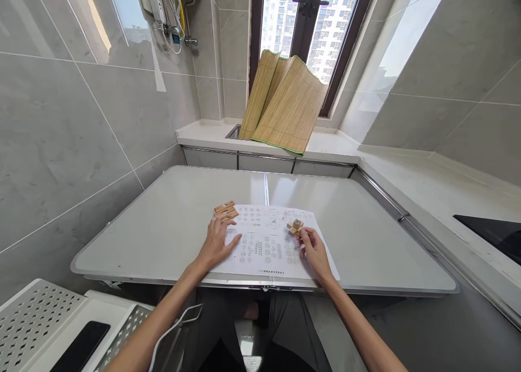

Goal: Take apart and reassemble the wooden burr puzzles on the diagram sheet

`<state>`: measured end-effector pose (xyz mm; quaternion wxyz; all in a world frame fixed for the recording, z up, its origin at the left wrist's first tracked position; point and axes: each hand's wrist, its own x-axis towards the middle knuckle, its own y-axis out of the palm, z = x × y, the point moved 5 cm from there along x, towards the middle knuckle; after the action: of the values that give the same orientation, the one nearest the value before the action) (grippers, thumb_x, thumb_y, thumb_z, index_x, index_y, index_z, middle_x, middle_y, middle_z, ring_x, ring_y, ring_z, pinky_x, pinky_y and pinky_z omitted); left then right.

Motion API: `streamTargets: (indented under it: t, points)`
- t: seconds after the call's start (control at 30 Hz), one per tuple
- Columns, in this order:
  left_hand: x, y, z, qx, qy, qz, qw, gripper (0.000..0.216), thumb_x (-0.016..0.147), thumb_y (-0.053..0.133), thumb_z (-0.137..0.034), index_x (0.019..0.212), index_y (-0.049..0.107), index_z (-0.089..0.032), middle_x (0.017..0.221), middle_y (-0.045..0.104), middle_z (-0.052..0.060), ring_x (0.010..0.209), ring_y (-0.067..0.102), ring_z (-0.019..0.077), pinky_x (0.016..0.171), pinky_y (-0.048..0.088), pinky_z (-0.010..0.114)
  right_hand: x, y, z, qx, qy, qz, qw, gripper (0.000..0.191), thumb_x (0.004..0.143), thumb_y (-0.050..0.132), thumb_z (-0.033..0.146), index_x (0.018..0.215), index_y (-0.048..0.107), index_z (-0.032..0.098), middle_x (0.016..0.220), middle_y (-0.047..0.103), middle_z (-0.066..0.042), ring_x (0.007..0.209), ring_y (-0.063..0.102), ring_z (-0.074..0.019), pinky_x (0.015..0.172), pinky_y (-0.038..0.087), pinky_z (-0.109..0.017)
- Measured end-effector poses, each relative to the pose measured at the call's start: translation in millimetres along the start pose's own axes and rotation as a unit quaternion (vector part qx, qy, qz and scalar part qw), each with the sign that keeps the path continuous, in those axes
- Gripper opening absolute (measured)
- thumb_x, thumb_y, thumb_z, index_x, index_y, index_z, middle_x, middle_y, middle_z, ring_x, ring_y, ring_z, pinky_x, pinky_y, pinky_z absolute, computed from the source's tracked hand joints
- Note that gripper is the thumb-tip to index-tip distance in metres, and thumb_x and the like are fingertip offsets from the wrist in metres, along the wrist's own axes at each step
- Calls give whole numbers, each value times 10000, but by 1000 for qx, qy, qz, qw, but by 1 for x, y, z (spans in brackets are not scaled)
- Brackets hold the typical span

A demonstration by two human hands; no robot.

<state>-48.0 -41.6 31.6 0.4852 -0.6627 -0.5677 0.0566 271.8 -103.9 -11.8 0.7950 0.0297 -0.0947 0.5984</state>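
Note:
A printed instruction sheet (268, 241) lies on the white folding table (163, 231). My left hand (217, 240) rests flat on the sheet's left part, fingers spread, fingertips touching two loose wooden puzzle bars (226, 209) at the sheet's top left corner. My right hand (313, 247) sits on the sheet's right part, its fingertips pinched on a small part-assembled wooden puzzle block (295, 227).
Rolled bamboo mats (285, 100) lean against the window on the white counter (334, 144) behind the table. A black cooktop (492, 233) is set in the counter at right. A white perforated rack (36, 317) with a dark phone (81, 347) stands at lower left.

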Motion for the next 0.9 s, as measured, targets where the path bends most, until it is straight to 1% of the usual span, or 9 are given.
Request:
streamTargets:
  t: [0.07,0.13,0.17,0.23,0.37,0.47,0.63,0.77,0.9]
  points:
    - [3,12,-20,-66,2,70,995,404,949,671,-474,1268,583,-243,1408,594,127,1360,526,323,1170,406,532,-4,19,7,22,11,37,999,488,961,548,703,1052,626,230,864,662,-44,703,613,-197,518,480,-292]
    - [4,27,-35,-144,-44,144,978,574,904,728,-505,1386,536,-260,1428,614,120,1284,608,314,1096,493,492,-12,42,13,49,21,85,995,467,951,579,692,1026,631,233,849,662,-39,692,621,-192,519,490,-291]
    - [4,34,-42,-182,-58,169,967,660,878,761,-493,1442,504,-265,1450,615,115,1294,612,311,1103,494,481,-17,55,15,86,35,121,988,451,945,602,682,1014,623,237,837,654,-32,679,615,-185,514,483,-285]
    - [3,44,-51,-247,-78,200,945,675,872,770,-451,1466,509,-265,1447,638,99,1305,620,295,1137,473,460,-27,74,16,140,61,169,974,440,934,624,680,989,601,245,770,625,-3,621,593,-166,498,459,-270]
    - [0,52,-51,-296,-106,195,929,532,837,801,-417,1313,645,-240,1324,713,77,1228,668,282,1124,485,430,-35,89,10,173,100,234,952,435,950,609,681,1050,535,264,675,616,42,533,559,-135,510,442,-252]
    - [-4,51,-44,-290,-110,174,935,561,756,871,-410,1252,679,-233,1314,717,73,1218,667,285,1117,489,412,-29,88,7,168,119,301,931,502,922,663,678,1172,500,273,746,666,32,588,608,-145,546,472,-261]
    - [-12,48,-33,-293,-135,155,934,595,710,893,-392,1244,694,-220,1310,725,83,1215,671,294,1100,500,406,-12,88,18,86,121,433,889,498,905,698,659,1095,632,203,839,733,-22,625,609,-139,660,515,-311]
    - [-17,44,-33,-278,-128,161,938,620,695,911,-416,1249,705,-228,1320,724,79,1226,668,306,1106,500,418,-4,88,26,41,107,441,890,467,846,757,639,962,699,191,787,731,-16,663,628,-166,707,511,-329]
    - [-17,42,-35,-248,-120,153,949,638,679,920,-448,1242,710,-235,1300,731,77,1217,667,320,1083,511,431,-5,88,21,22,87,419,903,415,851,761,575,1009,709,195,806,734,-18,737,667,-200,744,520,-347]
